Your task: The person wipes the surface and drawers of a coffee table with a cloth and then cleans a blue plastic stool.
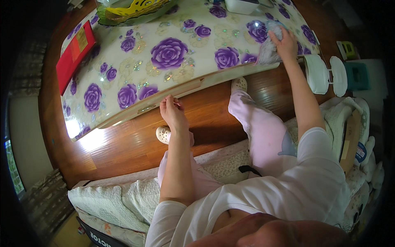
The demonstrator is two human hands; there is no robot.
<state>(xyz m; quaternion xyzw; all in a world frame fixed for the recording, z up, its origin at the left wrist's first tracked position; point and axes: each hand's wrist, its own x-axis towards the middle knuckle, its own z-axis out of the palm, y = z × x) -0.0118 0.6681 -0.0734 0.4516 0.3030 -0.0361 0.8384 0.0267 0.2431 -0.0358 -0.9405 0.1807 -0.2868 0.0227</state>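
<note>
My right hand [285, 43] grips a fluffy grey-blue cloth [268, 51] that lies on the right part of the table, by its near edge. The table [203, 43] has a glossy cover printed with purple roses. My left hand [172, 108] hovers at the table's near edge, left of the middle, with its fingers curled inward; nothing shows in it.
A red folder or envelope [75, 57] lies at the table's left edge. A green glass dish [132, 17] with a yellow piece and a white container [242, 6] stand at the far side. White padded slippers [316, 74] are at the right. A quilted sofa [114, 200] is beneath me.
</note>
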